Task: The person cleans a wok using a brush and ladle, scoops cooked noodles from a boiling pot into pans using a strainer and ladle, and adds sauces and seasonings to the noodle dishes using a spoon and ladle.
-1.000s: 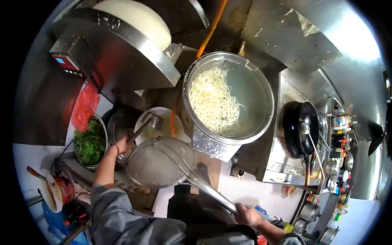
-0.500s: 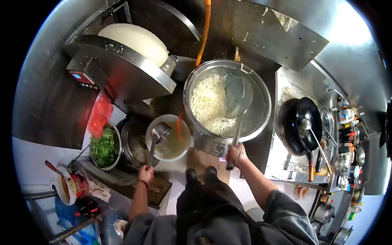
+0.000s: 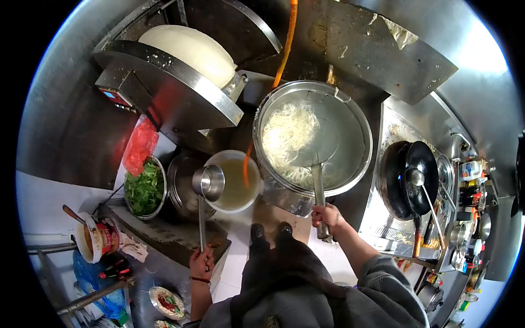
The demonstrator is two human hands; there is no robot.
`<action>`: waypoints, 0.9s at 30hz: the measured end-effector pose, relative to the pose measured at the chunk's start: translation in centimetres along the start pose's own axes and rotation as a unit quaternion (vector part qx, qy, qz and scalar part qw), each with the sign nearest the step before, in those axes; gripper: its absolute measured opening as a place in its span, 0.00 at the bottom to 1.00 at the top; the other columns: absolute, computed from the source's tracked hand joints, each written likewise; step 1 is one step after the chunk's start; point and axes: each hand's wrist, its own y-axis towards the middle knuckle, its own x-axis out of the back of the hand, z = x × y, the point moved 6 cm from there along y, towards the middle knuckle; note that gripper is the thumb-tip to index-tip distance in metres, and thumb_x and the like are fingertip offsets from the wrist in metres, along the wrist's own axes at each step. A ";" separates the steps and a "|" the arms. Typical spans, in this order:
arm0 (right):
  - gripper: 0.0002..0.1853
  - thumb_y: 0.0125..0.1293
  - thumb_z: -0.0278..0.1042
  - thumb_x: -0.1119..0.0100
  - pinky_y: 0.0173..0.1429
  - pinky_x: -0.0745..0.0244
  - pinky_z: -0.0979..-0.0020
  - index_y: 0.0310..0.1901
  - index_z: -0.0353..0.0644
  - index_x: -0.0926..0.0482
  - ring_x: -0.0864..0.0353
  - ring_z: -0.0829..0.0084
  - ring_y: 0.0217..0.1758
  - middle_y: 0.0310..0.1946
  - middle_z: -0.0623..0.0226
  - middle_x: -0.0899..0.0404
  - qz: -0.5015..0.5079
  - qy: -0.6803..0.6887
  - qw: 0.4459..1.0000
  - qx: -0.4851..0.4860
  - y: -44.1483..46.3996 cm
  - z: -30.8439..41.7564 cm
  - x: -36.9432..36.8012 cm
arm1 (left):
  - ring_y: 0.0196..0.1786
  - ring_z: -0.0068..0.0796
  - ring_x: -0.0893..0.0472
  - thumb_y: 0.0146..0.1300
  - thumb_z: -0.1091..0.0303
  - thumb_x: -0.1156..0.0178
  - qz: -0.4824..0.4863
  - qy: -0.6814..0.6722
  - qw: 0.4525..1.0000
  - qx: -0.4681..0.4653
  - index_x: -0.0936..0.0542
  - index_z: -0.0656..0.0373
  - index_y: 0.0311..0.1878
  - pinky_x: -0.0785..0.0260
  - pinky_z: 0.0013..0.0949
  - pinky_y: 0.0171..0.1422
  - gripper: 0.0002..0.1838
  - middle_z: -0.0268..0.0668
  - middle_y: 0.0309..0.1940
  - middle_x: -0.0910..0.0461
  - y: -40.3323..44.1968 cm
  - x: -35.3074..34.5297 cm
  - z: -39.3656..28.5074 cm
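My left hand [image 3: 202,263] is closed round the handle of a metal ladle [image 3: 209,182], whose bowl hangs over the left edge of a white bucket [image 3: 235,208] of cloudy liquid. In my right hand [image 3: 328,216] is the handle of a mesh strainer [image 3: 319,183]. The strainer's head lies in the water of a large round pot [image 3: 358,123], mostly hidden under the surface. Pale noodles [image 3: 290,134] float in the left half of the pot, partly beside and over the strainer's rim.
Green leaves [image 3: 145,188] fill a metal bowl at the left. Black woks [image 3: 421,175] with a ladle sit on the stove at the right. A plate of food [image 3: 168,303] stands at the lower left. White dough [image 3: 188,53] rests at the upper left. An orange hose [image 3: 286,46] hangs beside the pot.
The strainer has gone from in front of my body into the pot. The ladle has lifted and shifted left from the bucket's middle, and my left hand has moved down.
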 end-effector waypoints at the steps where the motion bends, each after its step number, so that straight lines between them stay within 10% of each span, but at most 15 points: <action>1: 0.11 0.60 0.23 0.51 0.16 0.41 0.72 0.21 0.38 0.37 0.41 0.77 0.13 0.17 0.68 0.37 -0.026 -0.054 0.998 0.025 0.0 -0.2 -1.1 | 0.15 0.16 0.37 0.63 0.70 0.44 0.000 0.003 1.000 -0.001 0.25 0.61 0.46 0.50 0.22 0.15 0.09 0.29 0.20 0.32 -0.1 0.2 -0.1; 7: 0.11 0.62 0.23 0.55 0.19 0.42 0.76 0.22 0.39 0.36 0.42 0.79 0.15 0.17 0.71 0.40 0.187 0.237 0.950 -0.077 8.6 0.0 -3.8 | 0.14 0.15 0.38 0.64 0.71 0.45 0.014 -0.021 1.000 0.016 0.25 0.61 0.46 0.50 0.20 0.14 0.09 0.29 0.19 0.33 -1.1 -1.3 -0.1; 9: 0.06 0.63 0.23 0.56 0.21 0.44 0.80 0.27 0.38 0.35 0.43 0.83 0.17 0.19 0.73 0.41 0.289 0.451 0.823 -0.191 7.9 0.3 -3.9 | 0.14 0.15 0.38 0.64 0.71 0.47 0.038 -0.023 0.999 0.026 0.26 0.61 0.46 0.49 0.19 0.14 0.09 0.29 0.20 0.33 -2.1 -1.9 -0.3; 13: 0.07 0.65 0.26 0.54 0.17 0.44 0.83 0.42 0.32 0.33 0.43 0.85 0.17 0.23 0.72 0.37 0.285 0.386 0.872 -0.091 5.7 -1.0 -0.9 | 0.13 0.15 0.39 0.65 0.71 0.50 0.052 -0.023 0.998 0.028 0.27 0.63 0.48 0.48 0.19 0.13 0.10 0.30 0.20 0.34 -4.3 -1.4 -0.4; 17: 0.09 0.63 0.26 0.53 0.21 0.44 0.78 0.25 0.42 0.35 0.43 0.82 0.16 0.16 0.75 0.42 0.120 0.052 0.991 0.006 5.0 -1.6 -0.3 | 0.13 0.15 0.39 0.68 0.71 0.54 0.123 -0.051 0.990 0.048 0.30 0.66 0.51 0.47 0.20 0.12 0.13 0.32 0.19 0.36 -6.8 -2.0 -0.7; 23: 0.09 0.66 0.29 0.55 0.21 0.45 0.82 0.27 0.42 0.35 0.45 0.87 0.17 0.19 0.78 0.41 0.292 0.232 0.927 -0.031 7.7 -0.9 -0.4 | 0.12 0.16 0.41 0.69 0.70 0.57 0.252 -0.085 0.960 0.085 0.34 0.69 0.54 0.47 0.20 0.12 0.15 0.33 0.19 0.37 -8.4 -6.6 -1.1; 27: 0.08 0.66 0.27 0.53 0.19 0.45 0.83 0.27 0.40 0.35 0.43 0.88 0.17 0.19 0.76 0.40 0.193 0.221 0.956 -0.008 2.6 -0.5 -0.1 | 0.11 0.16 0.42 0.69 0.69 0.57 0.270 -0.048 0.958 0.082 0.35 0.69 0.54 0.47 0.19 0.12 0.15 0.32 0.20 0.37 -8.4 -10.3 -2.2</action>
